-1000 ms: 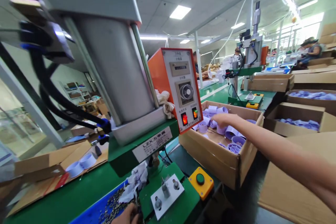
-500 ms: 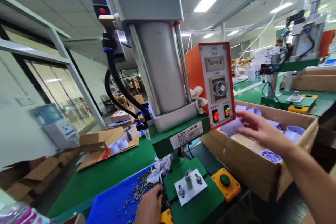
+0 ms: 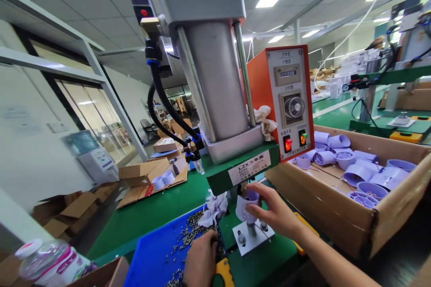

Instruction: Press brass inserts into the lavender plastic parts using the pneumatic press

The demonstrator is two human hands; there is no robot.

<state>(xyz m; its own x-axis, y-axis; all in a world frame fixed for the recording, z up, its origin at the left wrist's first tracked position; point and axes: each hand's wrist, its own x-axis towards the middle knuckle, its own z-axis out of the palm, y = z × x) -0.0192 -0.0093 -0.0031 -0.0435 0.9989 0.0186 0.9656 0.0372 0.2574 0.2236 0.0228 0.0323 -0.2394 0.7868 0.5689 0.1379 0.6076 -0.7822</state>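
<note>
My right hand (image 3: 272,210) grips a short white plastic cylinder (image 3: 251,199) between thumb and fingers. The cylinder is above the metal post (image 3: 251,228) on the steel plate (image 3: 240,247) of the press; whether it touches the post, I cannot tell. Overhead is the green press head (image 3: 218,179) with its grey air cylinder (image 3: 215,80). At the right edge of a blue tray (image 3: 144,251), my left hand (image 3: 201,258) is curled with fingers closed downward. Small metal parts (image 3: 191,231) lie scattered there, and its fingertips are hidden.
An orange control box (image 3: 292,103) stands beside the press. To the right is a cardboard box (image 3: 323,208) holding many white plastic cylinders (image 3: 363,172). Yellow button housings (image 3: 225,273) flank the base. A plastic bottle (image 3: 55,262) stands at lower left, and crumpled cloth (image 3: 213,210) lies behind the tray.
My right hand has moved left from over the cardboard box to the press post, carrying the plastic cylinder. My left hand stays at the tray. The view has shifted slightly.
</note>
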